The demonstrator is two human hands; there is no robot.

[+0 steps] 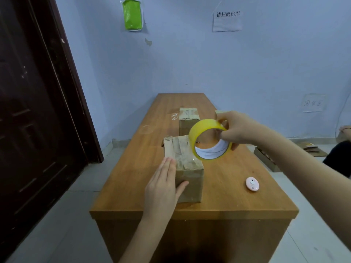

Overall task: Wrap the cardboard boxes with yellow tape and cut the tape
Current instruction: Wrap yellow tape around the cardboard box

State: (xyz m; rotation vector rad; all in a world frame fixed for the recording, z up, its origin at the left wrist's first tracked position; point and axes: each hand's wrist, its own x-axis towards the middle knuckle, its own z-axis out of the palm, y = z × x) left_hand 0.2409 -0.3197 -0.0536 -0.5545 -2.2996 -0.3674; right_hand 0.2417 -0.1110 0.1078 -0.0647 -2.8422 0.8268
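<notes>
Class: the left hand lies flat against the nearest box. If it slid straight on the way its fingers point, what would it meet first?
Probably nothing: the left hand would run along the cardboard box's side over bare table.

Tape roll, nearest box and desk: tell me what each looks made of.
Tape roll: glossy, see-through yellow plastic film on a white core, probably card. Nearest box: matte brown corrugated cardboard, with shiny clear tape strips wrinkled across its top. Desk: smooth orange-brown wood grain, likely laminate or veneer over board; the look leaves it open.
</notes>
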